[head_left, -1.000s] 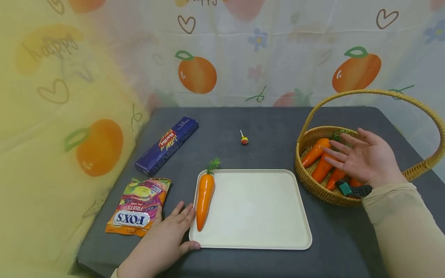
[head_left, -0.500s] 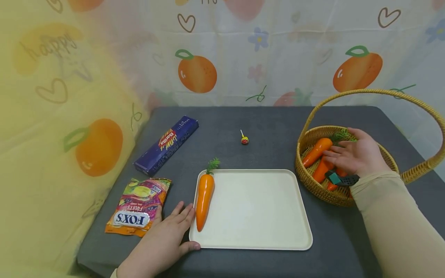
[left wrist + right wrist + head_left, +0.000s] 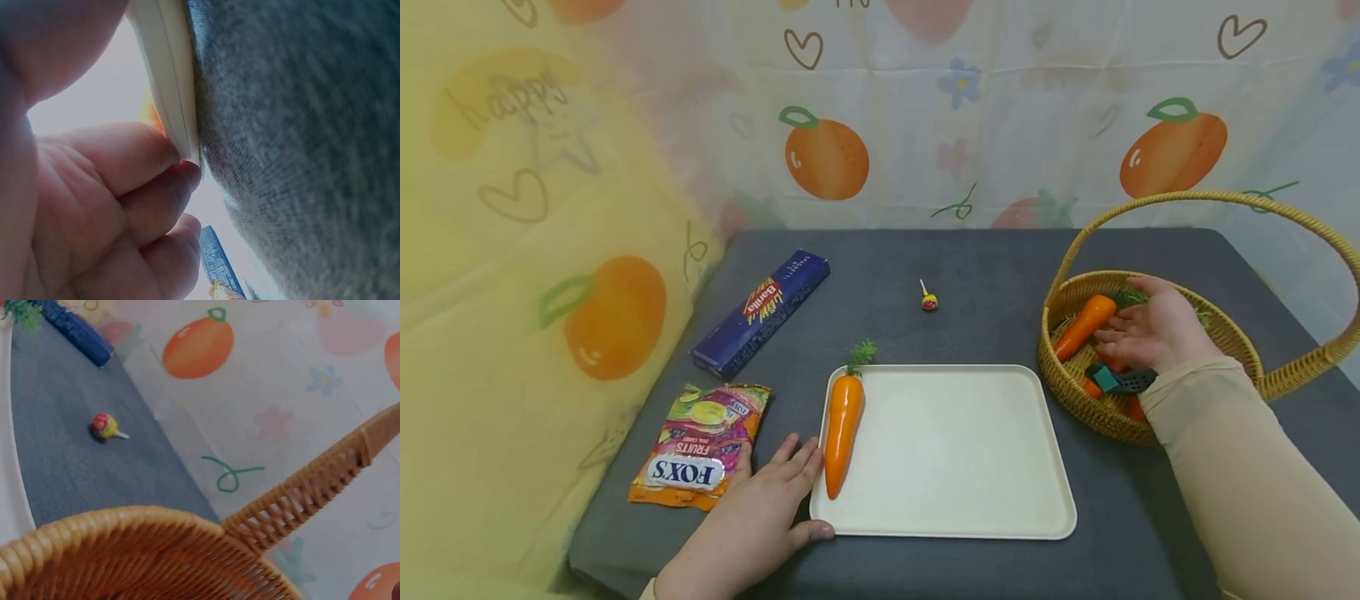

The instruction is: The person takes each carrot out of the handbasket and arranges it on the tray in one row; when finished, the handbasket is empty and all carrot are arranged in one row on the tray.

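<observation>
My left hand (image 3: 760,512) lies at the left edge of the cream tray (image 3: 958,454), fingertips and thumb touching its rim; in the left wrist view the fingertips meet the tray's side (image 3: 175,81). On that side of the tray lies an orange carrot (image 3: 844,433) with a green leafy top. Over at the right, my right hand (image 3: 1161,329) reaches into a wicker basket (image 3: 1232,337) with its fingers loosely bent over the carrots. One carrot (image 3: 1085,327) shows beside the fingertips; others are partly hidden by the hand and wristband.
A blue spaghetti box (image 3: 760,312) lies at the back left, with a bag of fruit candy (image 3: 700,446) nearer me. Behind the tray is a lollipop (image 3: 929,301). The basket's tall handle (image 3: 1206,198) arches over the right side. A printed cloth (image 3: 1015,100) hangs behind the table.
My right hand has moved left and lower into the basket, its spread fingers drawing closer together over the carrots. The left hand has stayed at the tray's edge.
</observation>
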{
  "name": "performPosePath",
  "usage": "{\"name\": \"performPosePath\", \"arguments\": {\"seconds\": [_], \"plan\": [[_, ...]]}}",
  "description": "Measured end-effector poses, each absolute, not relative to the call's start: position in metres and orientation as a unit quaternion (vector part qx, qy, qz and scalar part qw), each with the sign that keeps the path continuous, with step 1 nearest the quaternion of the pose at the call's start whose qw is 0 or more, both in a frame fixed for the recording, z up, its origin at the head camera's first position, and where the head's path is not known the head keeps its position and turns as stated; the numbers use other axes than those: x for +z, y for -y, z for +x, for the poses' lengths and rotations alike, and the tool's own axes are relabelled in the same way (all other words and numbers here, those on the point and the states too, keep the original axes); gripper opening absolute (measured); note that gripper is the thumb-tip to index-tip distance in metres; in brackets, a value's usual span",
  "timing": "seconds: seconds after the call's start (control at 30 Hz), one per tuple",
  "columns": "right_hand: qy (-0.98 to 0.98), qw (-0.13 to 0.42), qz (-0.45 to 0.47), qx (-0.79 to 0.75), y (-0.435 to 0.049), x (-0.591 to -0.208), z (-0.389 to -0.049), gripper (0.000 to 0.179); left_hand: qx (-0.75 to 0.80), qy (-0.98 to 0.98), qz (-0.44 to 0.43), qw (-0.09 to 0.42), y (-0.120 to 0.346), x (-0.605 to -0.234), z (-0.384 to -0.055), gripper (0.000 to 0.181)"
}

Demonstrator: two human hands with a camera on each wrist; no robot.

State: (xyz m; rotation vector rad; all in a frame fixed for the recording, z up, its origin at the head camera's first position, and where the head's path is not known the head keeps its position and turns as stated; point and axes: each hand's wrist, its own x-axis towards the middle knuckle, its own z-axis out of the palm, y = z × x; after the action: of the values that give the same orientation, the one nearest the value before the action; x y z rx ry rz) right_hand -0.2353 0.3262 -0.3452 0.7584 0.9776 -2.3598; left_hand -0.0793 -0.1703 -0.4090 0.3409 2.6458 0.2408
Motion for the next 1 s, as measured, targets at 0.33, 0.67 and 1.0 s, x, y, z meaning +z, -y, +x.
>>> {"name": "performPosePath", "arguments": {"seconds": [0.33,0.67,1.0], "plan": [[-0.339,0.226,0.342,-0.847,-0.322,-0.358,-0.247,0.084,0.089,-0.961,0.125,0.229,0.170,-0.409,-0.080,0.101],[-0.405,0.211,0.355,-0.815,-0.319,-0.366,-0.268,0.074,0.096,-0.961,0.118,0.232,0.172,-0.408,-0.080,0.101],[-0.370,0.240,0.336,-0.832,-0.318,-0.376,-0.279,0.042,0.093,-0.960,0.124,0.233,0.172,-0.409,-0.080,0.102]]}}
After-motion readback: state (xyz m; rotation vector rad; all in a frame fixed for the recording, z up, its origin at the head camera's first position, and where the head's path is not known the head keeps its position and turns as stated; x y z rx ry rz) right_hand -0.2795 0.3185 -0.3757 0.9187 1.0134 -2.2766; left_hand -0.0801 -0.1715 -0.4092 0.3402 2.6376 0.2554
